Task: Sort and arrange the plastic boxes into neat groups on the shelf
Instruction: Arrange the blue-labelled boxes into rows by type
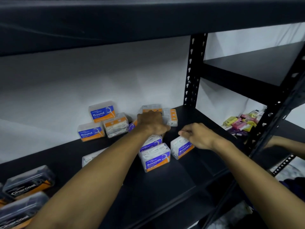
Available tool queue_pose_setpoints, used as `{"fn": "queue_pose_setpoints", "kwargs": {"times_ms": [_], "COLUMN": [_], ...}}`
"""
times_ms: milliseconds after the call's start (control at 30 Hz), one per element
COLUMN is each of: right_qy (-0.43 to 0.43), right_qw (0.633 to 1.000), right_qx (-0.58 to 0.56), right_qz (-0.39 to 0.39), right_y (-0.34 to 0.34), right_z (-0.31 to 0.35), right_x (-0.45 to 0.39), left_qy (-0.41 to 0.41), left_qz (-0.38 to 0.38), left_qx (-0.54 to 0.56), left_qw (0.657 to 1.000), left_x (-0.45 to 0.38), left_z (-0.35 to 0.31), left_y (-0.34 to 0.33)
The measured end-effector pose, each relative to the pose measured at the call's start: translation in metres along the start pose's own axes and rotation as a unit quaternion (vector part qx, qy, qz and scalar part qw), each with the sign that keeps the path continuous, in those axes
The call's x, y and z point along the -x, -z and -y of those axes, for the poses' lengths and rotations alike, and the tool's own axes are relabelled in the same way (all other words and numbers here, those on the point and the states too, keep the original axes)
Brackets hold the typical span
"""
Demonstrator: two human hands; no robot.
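Note:
Several clear plastic floss-pick boxes lie on the black shelf (pixel 189 171). My right hand (pixel 197 136) grips the top of a "Smooth" box (pixel 181 148) at the right of the group. Two more Smooth boxes (pixel 156 158) stand just left of it. My left hand (pixel 151 122) reaches further back, its fingers curled over an orange-labelled box (pixel 151 107) by the wall; the fingertips are hidden. Another orange box (pixel 172 117) stands beside it. Three boxes, two labelled "Round" (pixel 102 113), are stacked at the back left. Dark "Charcoal" boxes (pixel 28 182) sit at the near left.
A black perforated upright (pixel 192 71) bounds the shelf on the right. Beyond it, a neighbouring shelf holds a pile of pink and yellow packets (pixel 241 123). A clear box (pixel 90 158) lies partly hidden behind my left forearm. The upper shelf (pixel 115 22) hangs low overhead.

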State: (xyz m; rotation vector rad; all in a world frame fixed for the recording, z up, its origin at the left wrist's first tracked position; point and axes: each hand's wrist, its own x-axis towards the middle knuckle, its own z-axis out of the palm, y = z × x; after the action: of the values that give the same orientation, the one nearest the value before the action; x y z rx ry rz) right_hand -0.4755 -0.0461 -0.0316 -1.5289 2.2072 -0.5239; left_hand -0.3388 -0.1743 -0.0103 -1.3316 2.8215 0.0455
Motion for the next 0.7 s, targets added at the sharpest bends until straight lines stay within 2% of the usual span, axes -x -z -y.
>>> {"fn": "queue_pose_setpoints", "kwargs": {"times_ms": [367,467,600,633,700], "right_qy": [0.017,0.018,0.023,0.025,0.031], "right_qw": [0.999,0.999,0.999,0.999,0.998], "right_qx": [-0.03,-0.028,-0.023,-0.025,-0.032], "right_qz": [0.018,0.017,-0.018,-0.03,-0.045], "right_y": [0.005,0.007,0.011,0.012,0.013], "right_z": [-0.004,-0.004,0.003,0.007,0.015], "right_x": [-0.007,-0.01,-0.017,-0.019,-0.026], "left_qy": [0.027,0.04,0.027,0.025,0.031], "left_qz": [-0.034,-0.052,-0.061,-0.061,-0.054], "left_qx": [0.107,0.18,0.347,0.407,0.557], "left_qw": [0.993,0.981,0.935,0.911,0.828], "left_x": [-0.011,-0.01,0.003,0.011,0.022], "left_z": [-0.003,0.006,0.02,0.023,0.03], "left_y": [0.001,0.009,0.023,0.027,0.034]}}
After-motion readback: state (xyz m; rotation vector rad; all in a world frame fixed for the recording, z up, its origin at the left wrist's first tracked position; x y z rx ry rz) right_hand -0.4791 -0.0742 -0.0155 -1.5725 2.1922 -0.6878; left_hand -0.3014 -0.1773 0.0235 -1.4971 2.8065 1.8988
